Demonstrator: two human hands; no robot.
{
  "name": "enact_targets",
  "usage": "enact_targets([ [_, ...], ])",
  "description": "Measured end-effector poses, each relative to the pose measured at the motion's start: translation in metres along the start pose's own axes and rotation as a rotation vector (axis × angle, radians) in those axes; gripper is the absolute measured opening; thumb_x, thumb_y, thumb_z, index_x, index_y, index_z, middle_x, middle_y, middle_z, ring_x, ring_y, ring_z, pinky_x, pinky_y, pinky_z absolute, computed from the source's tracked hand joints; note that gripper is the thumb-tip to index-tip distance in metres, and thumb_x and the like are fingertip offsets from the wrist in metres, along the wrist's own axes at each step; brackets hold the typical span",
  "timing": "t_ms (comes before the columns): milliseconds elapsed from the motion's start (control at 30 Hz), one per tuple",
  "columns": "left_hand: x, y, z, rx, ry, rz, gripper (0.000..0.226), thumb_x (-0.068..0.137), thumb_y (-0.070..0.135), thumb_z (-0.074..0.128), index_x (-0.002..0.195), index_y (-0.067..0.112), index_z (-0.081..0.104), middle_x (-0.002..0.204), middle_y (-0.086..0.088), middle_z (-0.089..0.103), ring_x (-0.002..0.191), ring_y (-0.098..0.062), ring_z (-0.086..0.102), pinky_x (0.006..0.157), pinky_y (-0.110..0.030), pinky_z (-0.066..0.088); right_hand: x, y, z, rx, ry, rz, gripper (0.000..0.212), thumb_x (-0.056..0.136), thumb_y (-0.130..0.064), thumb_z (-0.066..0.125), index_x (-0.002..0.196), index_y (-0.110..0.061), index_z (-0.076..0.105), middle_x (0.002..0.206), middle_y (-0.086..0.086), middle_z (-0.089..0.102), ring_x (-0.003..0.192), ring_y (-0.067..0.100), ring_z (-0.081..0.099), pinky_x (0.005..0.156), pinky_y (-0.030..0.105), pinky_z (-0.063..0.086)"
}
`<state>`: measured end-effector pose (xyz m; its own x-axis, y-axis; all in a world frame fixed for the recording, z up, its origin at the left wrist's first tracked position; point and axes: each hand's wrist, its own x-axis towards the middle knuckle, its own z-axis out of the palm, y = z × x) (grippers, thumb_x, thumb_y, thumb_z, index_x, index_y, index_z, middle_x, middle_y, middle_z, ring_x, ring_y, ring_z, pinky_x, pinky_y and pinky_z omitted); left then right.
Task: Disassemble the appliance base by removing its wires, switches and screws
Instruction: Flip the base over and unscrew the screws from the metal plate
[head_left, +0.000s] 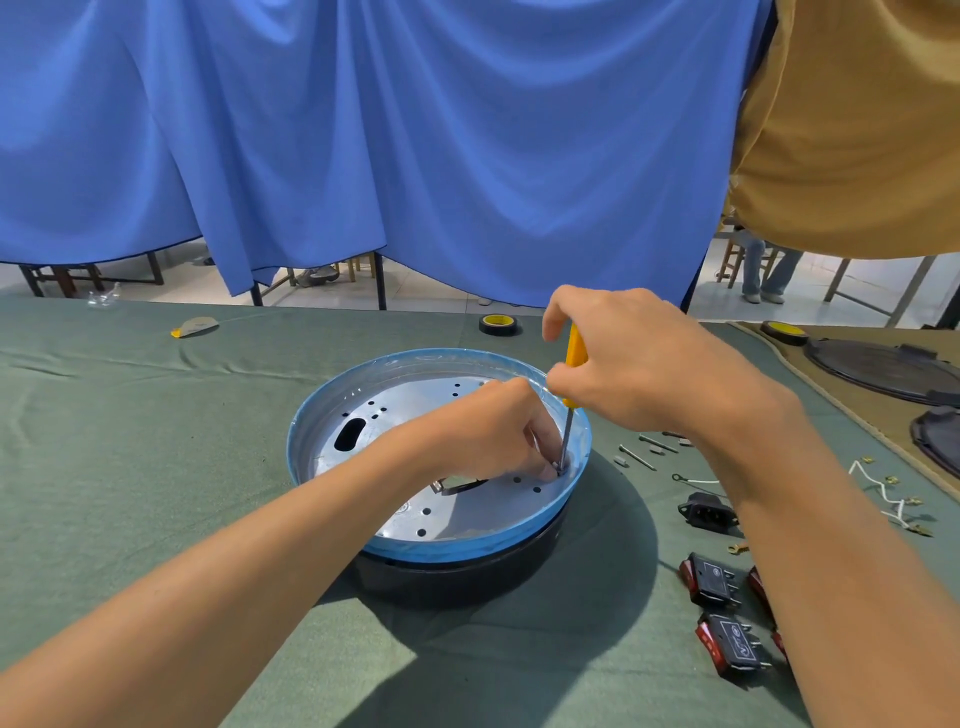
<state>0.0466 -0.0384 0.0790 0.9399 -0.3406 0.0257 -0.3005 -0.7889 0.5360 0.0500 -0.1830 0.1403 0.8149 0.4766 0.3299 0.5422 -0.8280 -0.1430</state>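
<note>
Closest to the lens, two bare forearms, reaching in from the bottom corners toward the appliance base (332, 395). Sits mid-table on the green cloth (156, 441), blue rim up, black foot down, holed metal plate (415, 400) inside. Looks light but stiff: thin sheet metal, probably sharp at the punched holes, and likely to spin or slide on cloth under a turning tool. Best steadied by pressing on the plate or gripping the rim, not the cut edges.

Left hand (498, 431) down inside the bowl by the right wall, fingers curled and pinching a small fitting (559, 464), too hidden to name further. Right hand (639, 364) above it, wrist raised, fingers wrapped round the yellow handle of the screwdriver (575, 348); shaft nearly upright, tip beside the left fingertips. Anything freed there probably tiny and easy to drop.

Farther right on the cloth: loose screws (644, 457), black socket (706, 512), white wires (883, 493), red-and-black switches (714, 579). Beyond the rim, a tape roll (497, 325).
</note>
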Motion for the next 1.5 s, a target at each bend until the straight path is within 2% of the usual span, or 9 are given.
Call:
enact_targets([
  [133, -0.001, 0.001, 0.0, 0.003, 0.009, -0.001, 0.012, 0.081, 0.011, 0.073, 0.082, 0.022, 0.077, 0.084, 0.002, 0.073, 0.08, -0.016, 0.063, 0.077, -0.033, 0.053, -0.001, -0.002, 0.005, -0.139, 0.131, 0.063, 0.032, 0.095, -0.054, 0.047, 0.092, -0.022, 0.049, 0.075, 0.0, 0.044, 0.084, 0.03, 0.051, 0.066, 0.036, 0.034],
  [267, -0.001, 0.003, 0.001, -0.002, 0.017, 0.0, 0.012, 0.081, 0.01, 0.073, 0.084, 0.021, 0.077, 0.083, 0.001, 0.072, 0.081, -0.018, 0.064, 0.077, -0.034, 0.053, 0.0, 0.0, 0.001, -0.043, 0.022, 0.027, 0.013, 0.092, -0.031, 0.05, 0.102, -0.022, 0.051, 0.087, 0.003, 0.056, 0.091, 0.031, 0.053, 0.071, 0.04, 0.045],
  [500, -0.001, 0.003, 0.001, 0.002, 0.027, -0.01, 0.014, 0.081, 0.012, 0.074, 0.08, 0.026, 0.076, 0.079, 0.004, 0.071, 0.08, -0.019, 0.064, 0.074, -0.033, 0.052, -0.004, -0.004, 0.001, -0.197, 0.15, 0.09, 0.026, 0.097, -0.044, 0.046, 0.089, -0.02, 0.052, 0.072, 0.0, 0.042, 0.08, 0.03, 0.048, 0.065, 0.036, 0.033],
  [633, 0.0, 0.002, 0.002, 0.007, 0.036, -0.003, 0.018, 0.08, 0.013, 0.074, 0.073, 0.029, 0.071, 0.077, 0.004, 0.07, 0.08, -0.019, 0.064, 0.075, -0.034, 0.053, -0.002, -0.002, -0.002, -0.014, -0.037, 0.012, 0.017, 0.089, -0.027, 0.053, 0.106, -0.027, 0.052, 0.087, -0.003, 0.055, 0.091, 0.027, 0.053, 0.07, 0.038, 0.043],
  [767, 0.0, 0.001, 0.005, 0.016, 0.062, 0.015, 0.02, 0.08, 0.013, 0.074, 0.068, 0.028, 0.069, 0.079, 0.003, 0.071, 0.08, -0.016, 0.063, 0.074, -0.032, 0.052, -0.003, -0.003, -0.001, -0.049, -0.032, 0.011, 0.019, 0.09, -0.042, 0.054, 0.103, -0.029, 0.048, 0.088, -0.003, 0.051, 0.088, 0.026, 0.051, 0.069, 0.037, 0.036],
  [900, 0.0, 0.002, 0.01, 0.211, 0.12, 0.065, 0.006, 0.084, 0.024, 0.07, 0.081, 0.022, 0.075, 0.083, 0.005, 0.067, 0.082, -0.016, 0.059, 0.07, -0.033, 0.049, -0.002, 0.002, -0.003, -0.055, 0.017, 0.043, 0.018, 0.092, -0.036, 0.055, 0.103, -0.023, 0.05, 0.089, 0.001, 0.052, 0.09, 0.029, 0.052, 0.069, 0.038, 0.04],
  [1100, -0.002, 0.004, 0.019, 0.505, 0.257, 0.144, 0.028, 0.091, 0.042, 0.055, 0.088, 0.019, 0.069, 0.094, 0.003, 0.067, 0.086, -0.022, 0.059, 0.071, -0.031, 0.041, -0.003, 0.001, -0.007, 0.058, -0.071, -0.037, 0.036, 0.086, -0.014, 0.059, 0.117, -0.026, 0.046, 0.082, -0.01, 0.044, 0.086, 0.023, 0.05, 0.064, 0.036, 0.039],
  [1333, 0.001, 0.018, 0.0, 0.362, 0.352, 0.026, 0.014, 0.077, 0.041, 0.063, 0.073, 0.027, 0.064, 0.082, 0.007, 0.067, 0.08, -0.02, 0.061, 0.067, -0.031, 0.049, 0.0, 0.016, -0.023, 0.269, 0.192, 0.036, 0.041, 0.084, -0.023, 0.069, 0.119, -0.028, 0.047, 0.085, -0.001, 0.055, 0.077, 0.014, 0.052, 0.057, 0.025, 0.035],
  [1500, 0.002, 0.023, -0.016, 0.247, 0.38, 0.019, 0.014, 0.078, 0.036, 0.068, 0.067, 0.032, 0.06, 0.075, 0.015, 0.064, 0.082, -0.015, 0.06, 0.075, -0.034, 0.051, -0.002, 0.04, -0.037, 0.458, 0.436, 0.161, 0.053, 0.089, -0.017, 0.065, 0.133, -0.025, 0.037, 0.091, 0.003, 0.058, 0.086, 0.024, 0.06, 0.07, 0.036, 0.044],
])
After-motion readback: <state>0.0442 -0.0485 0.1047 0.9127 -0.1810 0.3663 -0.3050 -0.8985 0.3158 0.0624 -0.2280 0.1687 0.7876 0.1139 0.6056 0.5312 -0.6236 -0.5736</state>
